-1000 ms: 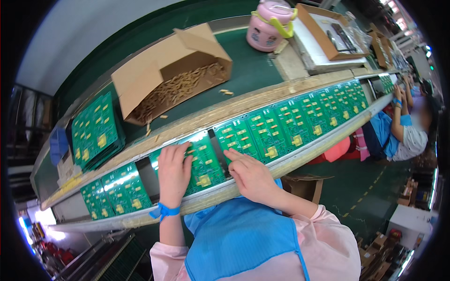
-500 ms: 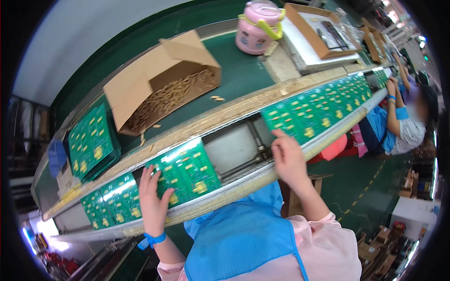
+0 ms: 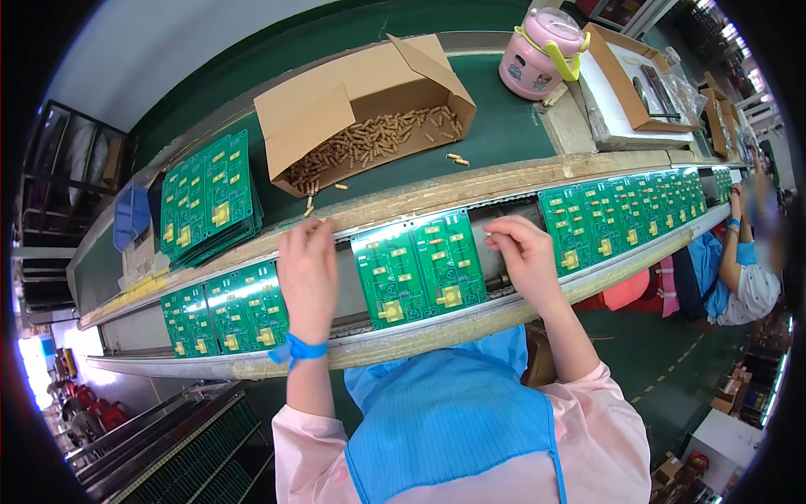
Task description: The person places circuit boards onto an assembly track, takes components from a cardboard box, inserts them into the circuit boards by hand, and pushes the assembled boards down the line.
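Note:
A green circuit board [image 3: 420,267] with cream and yellow parts lies on the rail track between my hands. My left hand [image 3: 309,281], a blue band at its wrist, is above the track just left of this board. Its fingers are drawn together near the wooden ledge, below a few loose tan pieces [image 3: 310,205]. My right hand [image 3: 527,256] hovers over the gap at the board's right side. Its thumb and fingertips come together in a pinch; anything between them is too small to make out.
Behind the ledge an open cardboard box [image 3: 315,126] holds many small tan cylindrical parts. Stacked boards [image 3: 206,197] and a blue bin [image 3: 131,217] are at left. More boards [image 3: 227,311] [image 3: 625,217] line the track. A pink container [image 3: 537,63] stands at the back; a co-worker [image 3: 747,252] is at right.
The board between my hands has slid right along the track. My left hand has come off it toward the ledge. My right hand has left the right-hand row of boards. The view has shifted.

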Action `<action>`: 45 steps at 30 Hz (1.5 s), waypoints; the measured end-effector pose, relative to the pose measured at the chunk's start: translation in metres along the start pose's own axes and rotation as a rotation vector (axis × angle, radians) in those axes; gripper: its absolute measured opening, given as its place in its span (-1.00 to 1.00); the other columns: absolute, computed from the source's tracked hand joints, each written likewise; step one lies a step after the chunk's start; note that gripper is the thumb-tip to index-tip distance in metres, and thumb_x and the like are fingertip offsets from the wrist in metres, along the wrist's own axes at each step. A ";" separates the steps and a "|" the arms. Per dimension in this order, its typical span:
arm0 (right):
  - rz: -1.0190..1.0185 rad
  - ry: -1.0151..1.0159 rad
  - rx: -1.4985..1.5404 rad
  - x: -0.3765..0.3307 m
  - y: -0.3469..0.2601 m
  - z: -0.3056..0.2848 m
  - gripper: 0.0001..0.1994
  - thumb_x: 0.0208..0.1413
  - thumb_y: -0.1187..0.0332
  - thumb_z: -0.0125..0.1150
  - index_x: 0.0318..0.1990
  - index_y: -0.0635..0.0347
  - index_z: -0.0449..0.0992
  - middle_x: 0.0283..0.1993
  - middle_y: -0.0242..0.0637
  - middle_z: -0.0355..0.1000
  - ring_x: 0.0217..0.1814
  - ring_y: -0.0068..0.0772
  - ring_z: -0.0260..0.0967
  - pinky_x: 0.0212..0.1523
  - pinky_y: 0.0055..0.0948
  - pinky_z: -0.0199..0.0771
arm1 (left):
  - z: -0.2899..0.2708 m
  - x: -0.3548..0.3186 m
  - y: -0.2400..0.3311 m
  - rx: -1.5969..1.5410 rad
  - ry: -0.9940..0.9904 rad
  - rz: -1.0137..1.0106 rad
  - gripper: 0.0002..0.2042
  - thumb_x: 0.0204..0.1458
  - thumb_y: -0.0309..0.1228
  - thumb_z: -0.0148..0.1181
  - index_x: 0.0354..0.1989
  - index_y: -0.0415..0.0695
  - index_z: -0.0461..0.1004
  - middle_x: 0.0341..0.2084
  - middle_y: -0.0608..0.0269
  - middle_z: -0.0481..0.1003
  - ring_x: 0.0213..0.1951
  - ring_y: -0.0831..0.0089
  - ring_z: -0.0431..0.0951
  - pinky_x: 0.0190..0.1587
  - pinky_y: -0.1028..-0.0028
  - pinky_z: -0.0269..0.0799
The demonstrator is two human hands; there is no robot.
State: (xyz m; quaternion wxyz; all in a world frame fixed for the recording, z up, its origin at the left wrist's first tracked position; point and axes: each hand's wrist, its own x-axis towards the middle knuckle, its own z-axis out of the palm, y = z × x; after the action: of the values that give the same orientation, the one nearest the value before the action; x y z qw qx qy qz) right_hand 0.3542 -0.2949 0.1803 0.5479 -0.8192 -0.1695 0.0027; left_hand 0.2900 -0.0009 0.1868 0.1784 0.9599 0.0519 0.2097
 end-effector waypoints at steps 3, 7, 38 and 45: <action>0.008 -0.106 0.003 0.007 0.005 0.007 -0.86 0.15 0.65 0.08 -0.20 0.35 0.55 -0.32 -0.26 0.46 -0.38 -0.50 0.45 -0.34 -0.54 0.47 | 0.007 0.010 -0.018 0.029 -0.019 -0.026 -0.81 0.02 -0.53 0.23 -0.16 -0.19 0.59 -0.22 0.13 0.47 -0.17 0.13 0.46 -0.13 0.24 0.42; -0.063 -0.156 -0.159 0.007 0.007 0.015 -0.91 0.12 0.61 0.13 -0.24 0.32 0.53 -0.32 -0.20 0.45 -0.31 -0.27 0.46 -0.28 -0.41 0.48 | 0.013 0.010 -0.020 -0.005 -0.003 -0.052 -0.83 0.02 -0.54 0.24 -0.19 -0.21 0.59 -0.28 0.13 0.47 -0.20 0.14 0.46 -0.15 0.26 0.42; -0.066 -0.277 -0.031 0.000 -0.006 0.020 -0.79 0.10 0.70 0.08 -0.14 0.33 0.53 -0.21 -0.17 0.42 -0.28 -0.26 0.49 -0.24 -0.41 0.53 | 0.022 -0.022 -0.002 -0.541 -0.151 -0.039 -0.82 -0.05 -0.59 0.29 -0.24 -0.15 0.67 -0.43 0.23 0.56 -0.25 0.28 0.48 -0.16 0.38 0.43; -0.050 -0.213 -0.006 0.001 -0.002 0.016 -0.83 0.10 0.66 0.12 -0.18 0.32 0.55 -0.20 -0.20 0.43 -0.26 -0.30 0.48 -0.24 -0.43 0.50 | 0.022 -0.020 -0.001 -0.484 -0.118 -0.002 -0.82 -0.05 -0.59 0.29 -0.24 -0.14 0.67 -0.44 0.23 0.55 -0.28 0.27 0.48 -0.19 0.37 0.42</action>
State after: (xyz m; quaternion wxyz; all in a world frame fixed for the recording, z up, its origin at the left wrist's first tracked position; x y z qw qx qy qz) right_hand 0.3513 -0.2800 0.1760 0.5242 -0.8115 -0.2471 0.0755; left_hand 0.2812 -0.0106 0.1598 0.4062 0.8997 -0.0092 0.1596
